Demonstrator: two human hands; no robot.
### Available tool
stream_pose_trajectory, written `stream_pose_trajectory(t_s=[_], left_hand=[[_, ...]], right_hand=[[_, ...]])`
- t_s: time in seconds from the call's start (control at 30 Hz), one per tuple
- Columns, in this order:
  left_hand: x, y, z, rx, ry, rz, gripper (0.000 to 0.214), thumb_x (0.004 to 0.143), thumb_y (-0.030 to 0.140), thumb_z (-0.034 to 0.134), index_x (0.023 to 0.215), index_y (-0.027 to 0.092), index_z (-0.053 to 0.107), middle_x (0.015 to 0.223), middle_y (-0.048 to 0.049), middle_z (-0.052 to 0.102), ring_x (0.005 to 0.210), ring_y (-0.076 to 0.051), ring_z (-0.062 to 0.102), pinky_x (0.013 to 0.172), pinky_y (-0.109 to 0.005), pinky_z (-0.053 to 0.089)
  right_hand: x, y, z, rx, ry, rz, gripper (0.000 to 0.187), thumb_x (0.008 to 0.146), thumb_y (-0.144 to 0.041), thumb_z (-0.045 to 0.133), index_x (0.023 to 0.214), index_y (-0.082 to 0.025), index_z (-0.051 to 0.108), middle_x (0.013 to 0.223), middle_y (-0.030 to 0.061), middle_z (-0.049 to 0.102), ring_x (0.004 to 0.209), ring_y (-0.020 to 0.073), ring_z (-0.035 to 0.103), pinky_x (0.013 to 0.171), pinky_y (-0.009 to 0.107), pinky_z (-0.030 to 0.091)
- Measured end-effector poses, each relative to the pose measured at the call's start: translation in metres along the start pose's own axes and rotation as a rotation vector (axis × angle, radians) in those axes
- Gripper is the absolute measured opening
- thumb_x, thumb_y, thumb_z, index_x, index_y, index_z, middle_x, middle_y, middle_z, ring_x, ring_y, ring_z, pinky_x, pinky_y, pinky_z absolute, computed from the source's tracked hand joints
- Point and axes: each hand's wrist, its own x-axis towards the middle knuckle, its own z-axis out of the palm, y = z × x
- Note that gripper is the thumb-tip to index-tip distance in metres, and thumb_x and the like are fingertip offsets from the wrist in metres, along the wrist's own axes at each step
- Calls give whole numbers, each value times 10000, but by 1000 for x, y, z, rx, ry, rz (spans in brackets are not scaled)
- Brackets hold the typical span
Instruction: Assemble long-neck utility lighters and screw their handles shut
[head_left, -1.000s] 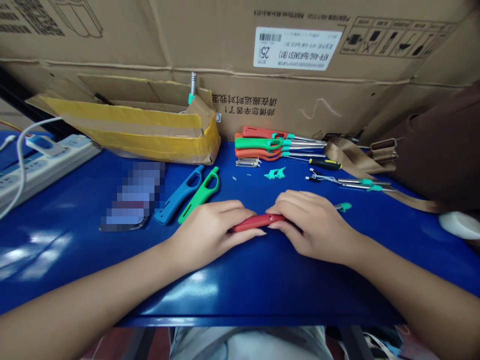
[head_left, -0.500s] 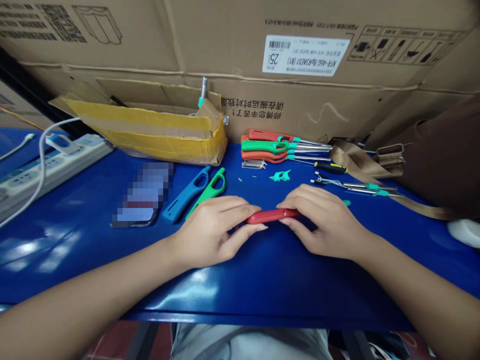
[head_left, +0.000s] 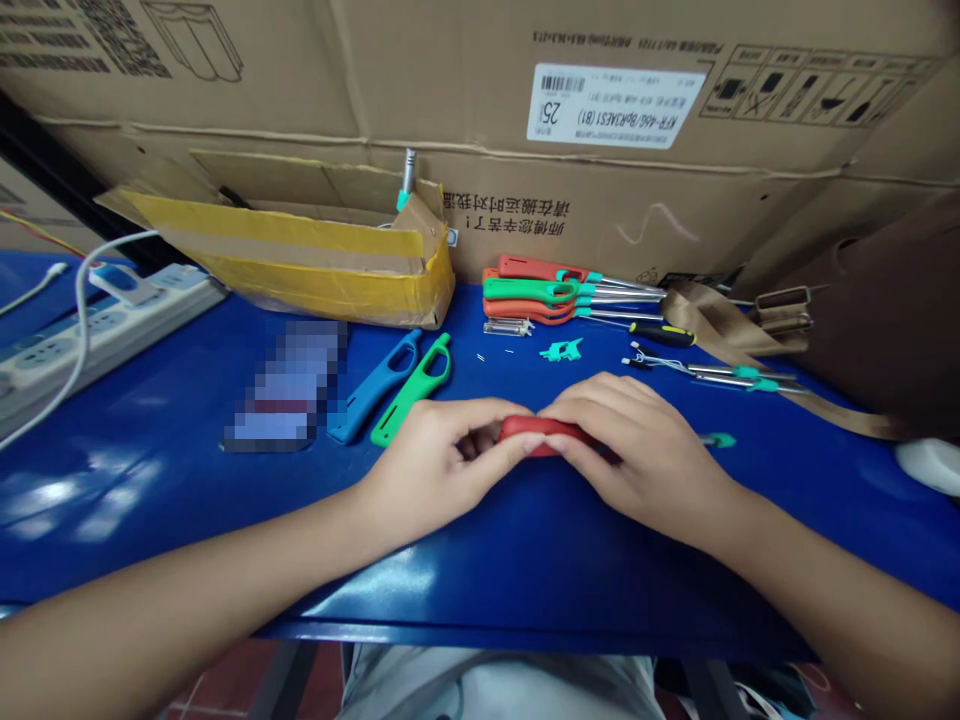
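A red lighter handle [head_left: 517,430] lies sideways above the blue table, pinched between both hands. My left hand [head_left: 442,455] grips its left end with thumb and fingers. My right hand [head_left: 634,450] is closed over its right part, which the fingers hide. The two thumb tips meet at the handle's near side. Past the right hand's knuckles a small teal piece with a bit of metal [head_left: 721,439] shows. A green handle shell [head_left: 409,400] and a blue one [head_left: 375,385] lie just beyond my left hand.
Assembled lighters [head_left: 540,290] are stacked at the back, with teal small parts [head_left: 562,350], a screwdriver [head_left: 664,333] and metal tubes [head_left: 742,378] nearby. A phone [head_left: 285,390], a power strip [head_left: 97,335] and a taped cardboard box [head_left: 322,280] stand left. A brown strap [head_left: 712,325] lies right.
My hands have come closer together along the red handle, and their thumbs now meet. The handle appears turned, and more of the teal piece shows beyond my right hand.
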Motion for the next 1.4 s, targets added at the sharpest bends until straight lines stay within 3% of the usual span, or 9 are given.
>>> stream_pose_trajectory(t_s=[0.1,0.17,0.3,0.43,0.7,0.97,1.1,1.27,1.4], left_hand=[[7,-3,0,-320,-17,-280,317,987,395,610,1128,118,674,663,-2,721,419,-90,567,405,-184,465],[10,-5,-1,-370,-38,-299,325,998,417,585,1087,117,673,663,-4,715,423,-87,579,415,-177,479],[8,-9,-7,-73,-55,-1,283,990,366,619,1141,137,689,822,-33,759,586,-106,662,567,-202,554],[4,-9,-15,418,-92,422,232,976,285,665,1137,120,691,974,-73,765,812,-169,707,771,-276,572],[2,-5,-17,646,-236,664,240,1015,263,548,963,98,714,808,-95,724,708,-215,664,671,-336,551],[8,-8,-33,717,-228,569,270,1020,272,532,961,100,732,815,-84,719,714,-211,667,663,-329,536],[12,-5,-39,788,-251,457,296,1031,299,500,963,114,720,826,-71,698,726,-210,658,674,-334,522],[8,-6,-28,795,-265,426,336,1033,392,533,1174,127,687,938,-69,725,829,-222,686,738,-340,533],[6,-11,-22,748,-290,395,330,1072,364,459,1070,151,711,909,-65,723,822,-200,684,751,-321,535]], right_hand=[[0,1,2,-103,-26,-42,441,991,-476,596,1256,-125,629,1169,123,735,1028,275,663,881,415,481],[-2,2,5,-139,-6,-72,423,1013,-424,567,1268,-91,624,1160,143,746,1021,280,679,887,417,497],[-4,3,3,-99,-6,-65,305,1048,-209,432,1240,-86,634,1150,142,750,1029,260,685,899,405,506],[-5,4,-2,-67,-56,-136,352,1059,-261,435,1289,-63,614,1129,143,738,997,262,661,868,412,498],[-4,0,6,-23,-140,-183,261,1047,-254,471,1057,-151,711,926,66,750,810,219,585,703,361,383],[-3,26,-7,-94,-169,-93,340,1038,-370,547,1236,-130,683,1088,84,776,974,235,665,878,395,423],[-3,40,-10,-115,-178,-120,269,1050,-287,508,1104,-148,732,989,67,790,861,220,674,810,386,424],[-3,27,-5,-106,-153,-140,259,1045,-261,505,1049,-152,740,930,67,789,827,209,679,778,372,421],[-2,20,-8,-114,-215,-143,278,1046,-326,517,1044,-154,737,954,74,785,848,215,675,801,377,423]])
